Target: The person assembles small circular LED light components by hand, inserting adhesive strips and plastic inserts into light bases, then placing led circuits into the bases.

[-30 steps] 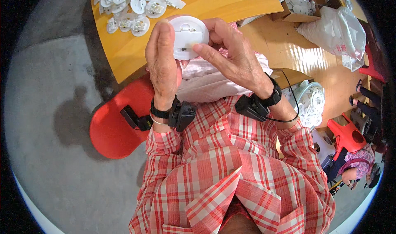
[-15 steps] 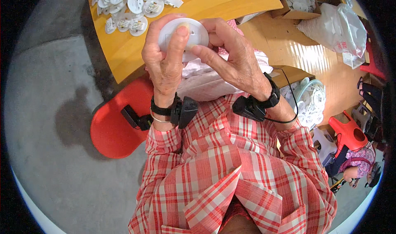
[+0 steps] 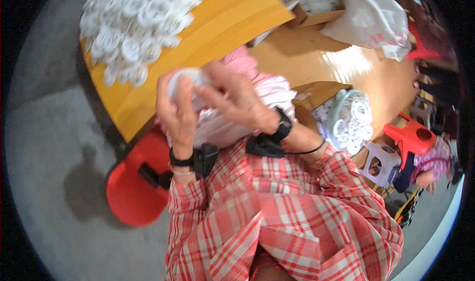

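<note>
A round white plastic disc [image 3: 197,76] is held up between my hands, over my lap and close to the yellow table's near edge. My left hand [image 3: 177,111] is closed around its left side, thumb lying on the upper face. My right hand [image 3: 240,100] grips the right side of the disc, its thumb at the rim and the other fingers curled behind. Motion blur smears the fingers and the disc, so no fine detail shows on it. Many similar white round parts [image 3: 141,13] are heaped on the yellow table [image 3: 222,26] beyond my left hand.
A light-blue basin [image 3: 336,117] of white parts stands to the right, beside a pale plastic stool [image 3: 381,164] and a red stool [image 3: 410,137]. A red seat [image 3: 136,192] is at the left. A white plastic bag [image 3: 368,21] lies at the far right. Another person [image 3: 430,162] appears at the right edge.
The view has shifted, showing more of the heap and basin. In the picture, my hands and the disc sit lower and further left. Both hands still grip the disc.
</note>
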The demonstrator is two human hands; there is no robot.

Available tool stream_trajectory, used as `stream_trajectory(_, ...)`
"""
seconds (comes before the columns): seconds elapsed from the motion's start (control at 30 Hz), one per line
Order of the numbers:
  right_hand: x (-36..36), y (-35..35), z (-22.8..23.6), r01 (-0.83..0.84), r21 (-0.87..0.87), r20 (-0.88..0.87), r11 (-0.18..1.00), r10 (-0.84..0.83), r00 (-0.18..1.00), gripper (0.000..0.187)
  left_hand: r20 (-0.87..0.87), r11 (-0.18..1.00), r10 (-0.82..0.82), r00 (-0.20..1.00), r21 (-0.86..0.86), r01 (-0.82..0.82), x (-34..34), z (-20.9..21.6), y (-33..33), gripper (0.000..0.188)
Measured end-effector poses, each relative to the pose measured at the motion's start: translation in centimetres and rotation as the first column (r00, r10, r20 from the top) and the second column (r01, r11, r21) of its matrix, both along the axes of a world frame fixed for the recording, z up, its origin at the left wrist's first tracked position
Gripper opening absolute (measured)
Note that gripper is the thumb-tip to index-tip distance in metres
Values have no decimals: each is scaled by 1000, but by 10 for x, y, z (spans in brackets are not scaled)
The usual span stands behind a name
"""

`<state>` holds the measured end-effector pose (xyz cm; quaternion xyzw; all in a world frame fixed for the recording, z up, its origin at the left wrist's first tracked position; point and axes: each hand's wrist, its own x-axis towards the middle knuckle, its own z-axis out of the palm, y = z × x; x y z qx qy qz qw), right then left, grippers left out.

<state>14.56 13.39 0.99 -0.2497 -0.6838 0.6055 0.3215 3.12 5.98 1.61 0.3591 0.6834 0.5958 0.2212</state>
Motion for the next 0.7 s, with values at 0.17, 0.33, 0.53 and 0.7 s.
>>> stream_trajectory(0.17,11,9,0,-100,68,195,993,85,977,23,-167,992,-77,983,-109,60,-8,-20,-4,25)
stream_trajectory(0.33,36,17,-17,-202,-139,78,970,214,974,26,74,961,-206,976,-175,216,11,-11,4,28)
stream_trajectory(0.53,70,86,-21,-67,-183,250,981,113,962,30,357,927,-332,873,-50,373,12,-18,6,40)
stream_trajectory(0.7,113,201,-17,286,-233,255,930,-225,940,20,317,944,-209,925,-183,276,-19,-11,-11,32)
